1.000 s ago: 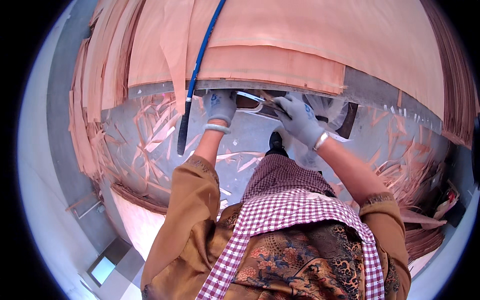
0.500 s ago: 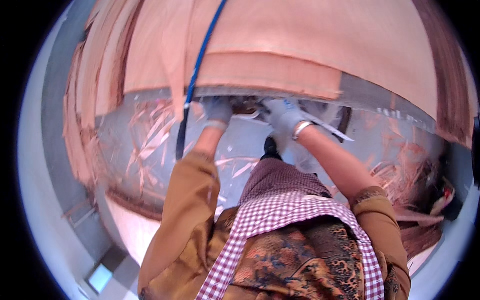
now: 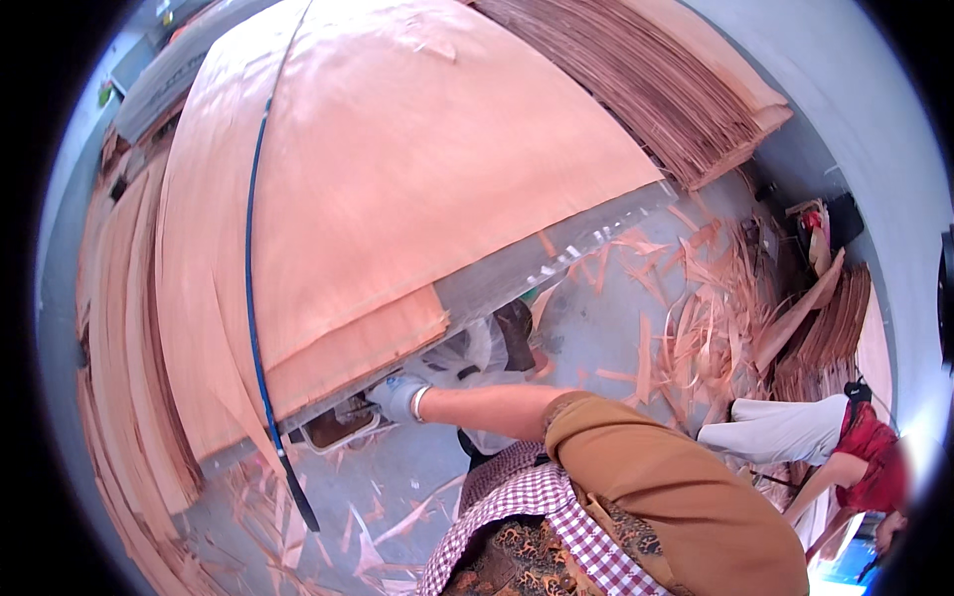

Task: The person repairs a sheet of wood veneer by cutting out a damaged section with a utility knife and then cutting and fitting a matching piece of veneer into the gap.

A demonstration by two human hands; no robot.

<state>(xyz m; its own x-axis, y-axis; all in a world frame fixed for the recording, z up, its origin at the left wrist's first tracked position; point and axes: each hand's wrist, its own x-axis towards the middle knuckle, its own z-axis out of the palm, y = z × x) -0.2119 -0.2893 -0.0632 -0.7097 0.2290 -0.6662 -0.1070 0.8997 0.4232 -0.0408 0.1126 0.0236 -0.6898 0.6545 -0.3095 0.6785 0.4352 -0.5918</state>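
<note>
Big pale pink veneer sheet (image 3: 407, 159) covers most of the table, center to far. Veneer stack (image 3: 626, 79) at far right, its layered edges showing. More upright-looking stacks (image 3: 129, 328) along the left side. Grey floor (image 3: 437, 457) on the near side, veneer scraps (image 3: 696, 308) strewn over it, thickest toward the right. Person's brown sleeve (image 3: 666, 477) comes in from near right; checked apron (image 3: 507, 497) beside it. Co-worker (image 3: 785, 437) at right, near side, red top and pale trousers. Blue rod (image 3: 251, 248) lies lengthwise over the left part of the sheet, black handle sticking out past the near edge. Smaller veneer piece (image 3: 368, 338) along the near edge, right of the rod. Clear plastic bag (image 3: 477, 348) just below the table edge, near the wrist. White-rimmed container (image 3: 350, 441), brownish inside, is at the near edge of the table, partly under it, right of the rod handle. Right hand (image 3: 400, 397), grey glove, is at the container's right end, by the table edge. Its fingers are mostly hidden; can't tell how far open or whether they grip anything. Left hand out of view, finger state can't be told. Pale bracelet (image 3: 418, 403) on the right wrist.
</note>
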